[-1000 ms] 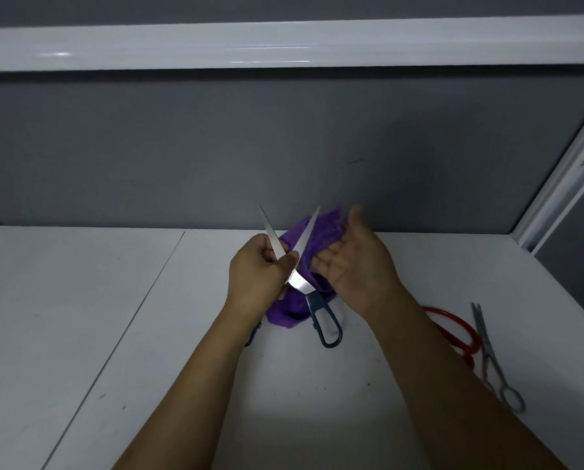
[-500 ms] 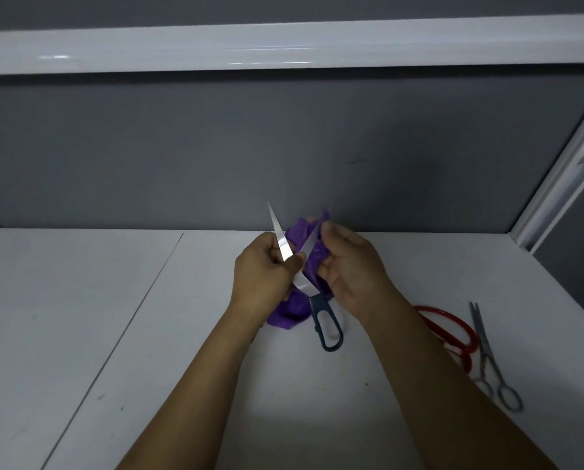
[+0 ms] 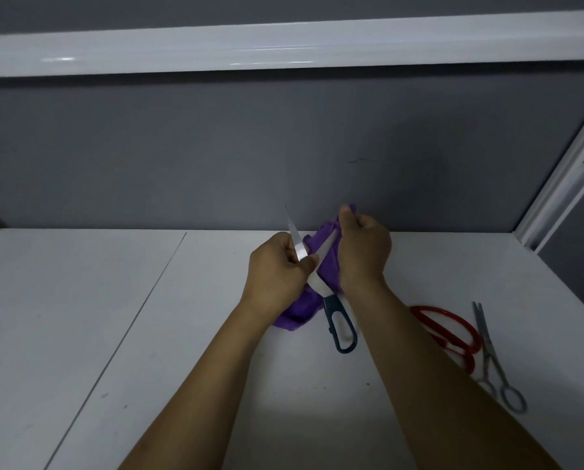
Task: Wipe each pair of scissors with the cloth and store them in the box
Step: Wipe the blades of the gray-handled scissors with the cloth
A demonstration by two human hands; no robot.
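My left hand [image 3: 278,266] grips the dark-handled scissors [image 3: 340,325] by one blade, with the blades spread apart and pointing up. One handle loop hangs down over the white table [image 3: 80,317]. My right hand [image 3: 363,247] pinches the purple cloth [image 3: 324,252] around the tip of the other blade. The cloth hangs bunched behind and under both hands. Red-handled scissors [image 3: 450,325] and small grey metal scissors [image 3: 490,357] lie on the table to the right. No box is in view.
A grey wall panel [image 3: 216,147] stands right behind the hands, under a white shelf edge [image 3: 284,49]. A white frame post [image 3: 561,184] slants at the right. A seam [image 3: 141,300] runs across the table on the left.
My right hand went from open beside the cloth to pinching the cloth around the right blade and sliding up toward its tip. My left hand holds the scissors almost still.
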